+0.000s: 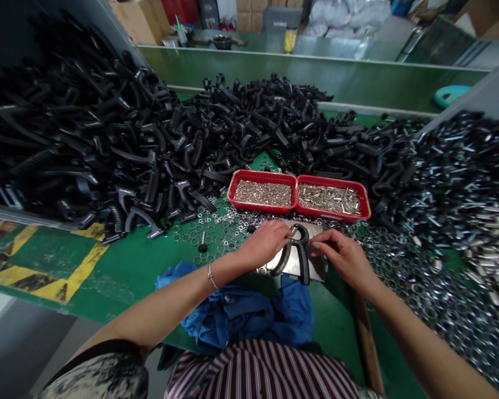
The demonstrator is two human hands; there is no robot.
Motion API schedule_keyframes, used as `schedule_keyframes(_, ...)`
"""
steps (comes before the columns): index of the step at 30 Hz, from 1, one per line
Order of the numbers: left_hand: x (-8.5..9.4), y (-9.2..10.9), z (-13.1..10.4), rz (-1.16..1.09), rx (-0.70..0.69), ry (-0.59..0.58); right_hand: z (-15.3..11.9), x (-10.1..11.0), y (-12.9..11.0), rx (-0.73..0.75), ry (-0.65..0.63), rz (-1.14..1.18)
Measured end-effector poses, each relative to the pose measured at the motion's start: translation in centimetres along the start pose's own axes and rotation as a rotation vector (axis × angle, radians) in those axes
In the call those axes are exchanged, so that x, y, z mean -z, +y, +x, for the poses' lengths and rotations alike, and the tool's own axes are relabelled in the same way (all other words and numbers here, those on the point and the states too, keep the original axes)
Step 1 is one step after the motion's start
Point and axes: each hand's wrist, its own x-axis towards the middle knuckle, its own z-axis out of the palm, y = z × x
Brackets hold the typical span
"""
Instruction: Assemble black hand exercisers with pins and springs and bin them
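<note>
While I scan from the left, past the heap of black parts [158, 144], the left hand [268, 241] slants inward, wrist nearly straight, fingertips clamped on the upper end of the forked black part [303, 265]. That part rests over the metal plate [316, 267], legs toward the person, nearer than the red trays [263, 208]. I judge the step as close fingertip work at its upper end; the next move calls for a steady left pinch. The right hand [349, 260] angles in, fingers curled beside the part (whether they grip anything, I cannot tell).
</note>
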Motion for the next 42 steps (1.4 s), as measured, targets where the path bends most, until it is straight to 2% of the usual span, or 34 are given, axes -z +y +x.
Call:
schedule_keyframes(3,3.1,-1.8,1.7,0.039,0.119,0.153,-0.1,-0.7,0.2,0.004,0.000,-0.064)
schedule_keyframes(5,5.3,-4.0,3.4,0.193,0.274,0.170,0.1,-1.4,0.4,0.128,0.023,-0.187)
schedule_keyframes(8,7.3,-7.2,5.5,0.412,0.494,-0.050,0.5,-2.5,0.8,0.362,0.078,-0.360)
schedule_keyframes(9,7.5,-7.9,5.9,0.447,0.537,-0.121,0.7,-2.9,0.9,0.410,0.092,-0.396)
schedule_keyframes(11,7.3,-8.7,6.4,0.470,0.579,-0.187,1.0,-3.4,1.2,0.466,0.108,-0.452)
schedule_keyframes(16,5.8,-8.9,6.0,0.486,0.563,-0.081,1.5,-4.0,1.5,0.554,0.137,-0.550)
schedule_keyframes(22,5.3,-9.7,5.4,0.441,0.429,0.083,1.7,-4.4,1.4,0.626,0.167,-0.624)
schedule_keyframes(28,4.7,-10.9,4.8,0.228,0.276,0.282,1.6,-4.4,1.4,0.624,0.146,-0.643)
schedule_keyframes(31,5.1,-10.6,4.4,0.097,0.203,0.442,1.6,-4.3,1.4,0.625,0.117,-0.674)
schedule_keyframes(33,5.6,-9.8,4.0,0.025,0.175,0.546,1.6,-4.3,1.3,0.611,0.133,-0.682)
schedule_keyframes(35,5.9,-8.4,3.5,-0.044,0.144,0.593,1.5,-4.4,1.4,0.600,0.151,-0.701)
schedule_keyframes(39,5.2,-4.8,1.9,-0.199,0.126,0.527,1.5,-4.4,1.5,0.630,0.103,-0.773)
schedule_keyframes(42,3.4,-2.4,0.6,-0.237,0.162,0.356,1.6,-4.3,1.4,0.588,0.107,-0.841)
